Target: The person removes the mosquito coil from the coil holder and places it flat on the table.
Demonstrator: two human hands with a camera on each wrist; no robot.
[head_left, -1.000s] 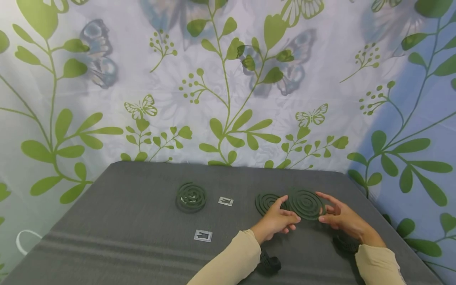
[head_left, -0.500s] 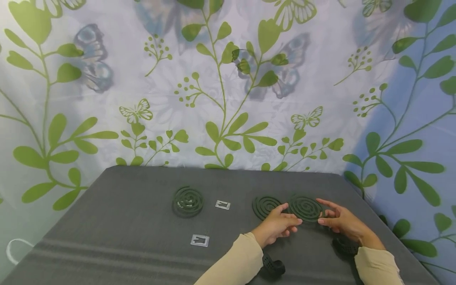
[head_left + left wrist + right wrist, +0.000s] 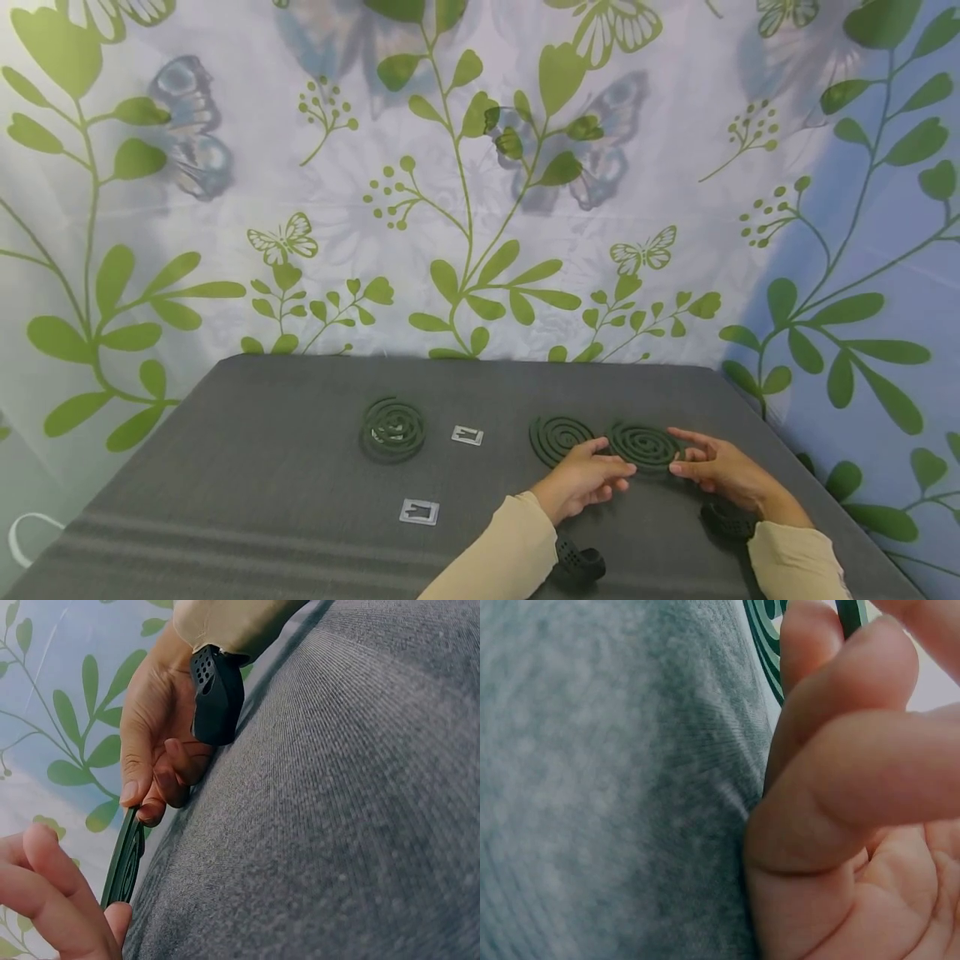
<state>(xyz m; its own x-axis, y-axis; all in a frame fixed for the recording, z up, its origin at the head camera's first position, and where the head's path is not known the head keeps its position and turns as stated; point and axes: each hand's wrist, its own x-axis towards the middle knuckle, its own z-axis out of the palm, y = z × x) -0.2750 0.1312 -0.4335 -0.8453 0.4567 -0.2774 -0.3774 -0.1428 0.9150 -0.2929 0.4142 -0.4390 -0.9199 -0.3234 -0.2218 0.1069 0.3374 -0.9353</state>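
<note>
A dark green mosquito coil point(image 3: 645, 446) is held nearly flat just above the table, between my two hands. My right hand point(image 3: 720, 468) pinches its right edge between thumb and fingers; the left wrist view shows the coil point(image 3: 124, 859) edge-on there. At the coil's left edge, my left hand point(image 3: 583, 479) holds it with thumb and fingertips, partly hidden. Another green coil point(image 3: 561, 440) lies on the table just left of it, partly behind my left hand. Further left, a coil point(image 3: 392, 427) sits raised, with shiny metal showing through its middle.
Two small silvery metal plates with cut-out tongues lie on the grey cloth-covered table point(image 3: 300, 467): one plate point(image 3: 467, 435) farther back, one plate point(image 3: 418, 512) nearer. Dark devices hang at both wrists. A leaf-and-butterfly curtain point(image 3: 337, 167) rises behind the table.
The held coil has tipped from facing me to a flatter pose, and both hands keep their places at its edges. The head view has shifted slightly, moving the scene down and left.
</note>
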